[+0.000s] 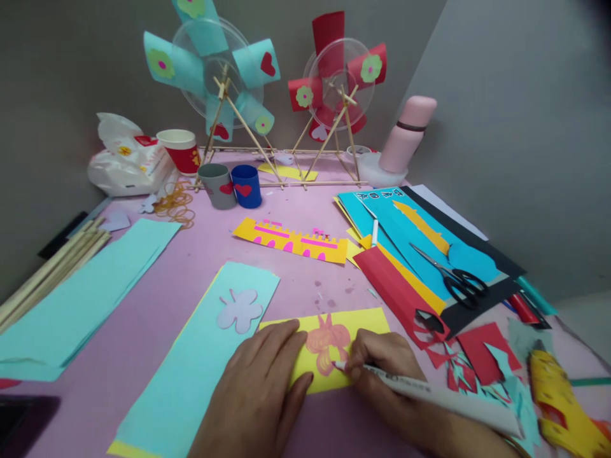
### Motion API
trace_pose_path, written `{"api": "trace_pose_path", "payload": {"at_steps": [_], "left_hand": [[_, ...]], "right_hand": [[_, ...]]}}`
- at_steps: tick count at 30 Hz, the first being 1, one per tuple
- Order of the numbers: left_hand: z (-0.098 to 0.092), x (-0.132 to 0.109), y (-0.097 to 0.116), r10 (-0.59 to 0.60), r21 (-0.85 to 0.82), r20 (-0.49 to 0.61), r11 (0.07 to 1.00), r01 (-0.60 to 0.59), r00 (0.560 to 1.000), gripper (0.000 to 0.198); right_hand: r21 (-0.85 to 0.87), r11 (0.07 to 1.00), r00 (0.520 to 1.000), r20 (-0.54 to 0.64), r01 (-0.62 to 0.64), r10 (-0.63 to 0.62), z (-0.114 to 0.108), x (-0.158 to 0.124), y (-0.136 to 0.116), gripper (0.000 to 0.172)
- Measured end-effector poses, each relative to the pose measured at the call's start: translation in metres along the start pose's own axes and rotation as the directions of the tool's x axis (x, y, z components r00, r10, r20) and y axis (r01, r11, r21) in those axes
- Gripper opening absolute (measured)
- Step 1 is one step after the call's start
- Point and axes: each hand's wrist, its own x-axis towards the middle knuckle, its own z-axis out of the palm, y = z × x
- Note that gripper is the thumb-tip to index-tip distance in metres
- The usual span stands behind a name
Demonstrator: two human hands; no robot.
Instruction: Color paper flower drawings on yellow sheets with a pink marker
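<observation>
My left hand (260,388) lies flat with fingers stretched out, pressing down the left part of a yellow paper strip (363,321) on the pink table. My right hand (382,366) is closed round a white marker pen (429,391) whose tip touches the yellow strip just below an orange flower-shaped paper cutout (327,343). The cutout sits on the strip between my two hands. Left of my left hand lies a long light-blue paper sheet (200,369) with a pale lilac flower cutout (240,310) on it.
Black scissors (453,277) rest on stacked blue, black, red and yellow sheets (410,229) at right. A yellow-pink decorated strip (291,240) lies mid-table. Two paper windmills (214,76) (337,83), cups (233,186), a pink bottle (408,133), wooden sticks (52,267) and paper scraps (487,375) surround them.
</observation>
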Motion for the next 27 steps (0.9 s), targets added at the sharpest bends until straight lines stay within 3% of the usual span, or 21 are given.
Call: {"api": "trace_pose_path", "payload": {"at_steps": [15, 27], "left_hand": [[0.0005, -0.0005, 0.0001, -0.006, -0.003, -0.009, 1.000, 0.006, 1.000, 0.033], [-0.0009, -0.0016, -0.0005, -0.011, -0.012, -0.020, 1.000, 0.011, 1.000, 0.031]], "right_hand": [[0.011, 0.997, 0.995, -0.066, -0.079, 0.079, -0.0013, -0.0030, -0.0006, 0.013], [-0.039, 0.996, 0.992, -0.108, -0.075, 0.070, 0.0012, 0.0023, -0.0031, 0.014]]}}
